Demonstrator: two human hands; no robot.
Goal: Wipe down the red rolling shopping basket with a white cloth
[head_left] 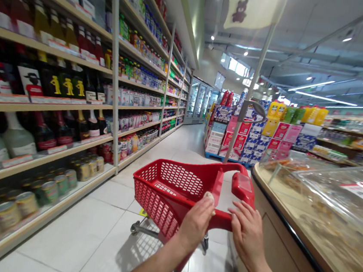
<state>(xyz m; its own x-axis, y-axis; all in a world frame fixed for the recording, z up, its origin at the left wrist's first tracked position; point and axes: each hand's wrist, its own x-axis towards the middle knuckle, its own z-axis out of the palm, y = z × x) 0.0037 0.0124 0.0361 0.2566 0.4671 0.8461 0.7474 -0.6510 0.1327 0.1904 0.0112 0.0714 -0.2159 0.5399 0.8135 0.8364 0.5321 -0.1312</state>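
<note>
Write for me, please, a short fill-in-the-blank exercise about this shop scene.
1. The shopping cart has the colour ____.
2. The cream flag shows a brown ____.
3. The small pale thing is held in the person's ____ hand.
4. In the picture, the counter stands on the cart's ____ side.

Missing words: red; bear; left; right.

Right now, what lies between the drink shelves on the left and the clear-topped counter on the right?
The head view shows a red cart on pale floor tiles, left hand and right hand at it.
</note>
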